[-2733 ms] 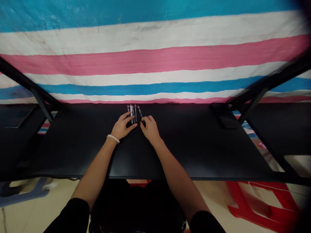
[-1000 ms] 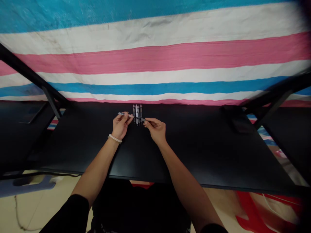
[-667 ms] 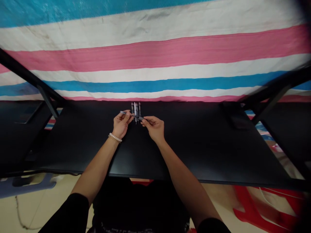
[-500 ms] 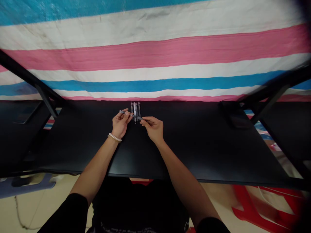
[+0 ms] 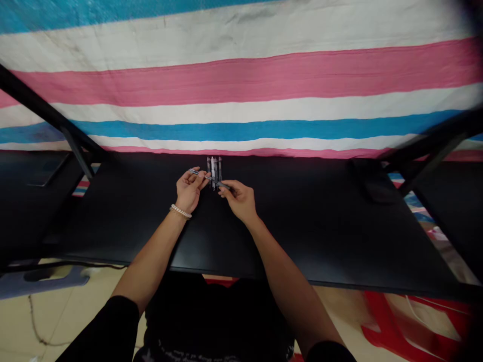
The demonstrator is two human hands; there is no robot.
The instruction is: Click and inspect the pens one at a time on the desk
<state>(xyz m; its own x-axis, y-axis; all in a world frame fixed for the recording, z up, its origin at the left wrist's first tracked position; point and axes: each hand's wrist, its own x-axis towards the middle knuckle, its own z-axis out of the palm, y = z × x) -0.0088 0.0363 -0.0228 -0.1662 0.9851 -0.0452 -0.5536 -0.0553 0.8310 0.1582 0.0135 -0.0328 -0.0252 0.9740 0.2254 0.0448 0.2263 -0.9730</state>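
A thin pen (image 5: 209,177) runs between my two hands, slanting down to the right. My left hand (image 5: 189,189), with a pale beaded bracelet (image 5: 180,211) at the wrist, pinches its clear left part between thumb and fingers. On the pen's dark right part my right hand (image 5: 239,199) is closed. Just behind the held pen, several pens (image 5: 214,166) lie side by side on the black table (image 5: 302,216), pointing away from me; one is white, the others dark and clear. Small details at the fingertips are too small to tell.
A striped sheet (image 5: 241,80) hangs behind the table. Black slanted struts stand at both sides. A dark flat object (image 5: 375,183) lies at the table's right. Below the front edge are a red stool (image 5: 388,327) at right and a blue-grey stool (image 5: 45,285) at left.
The view has shifted slightly, so the table and pens appear a little farther right. Both hands keep their hold on the pen; between them slightly more of its thin middle shows.
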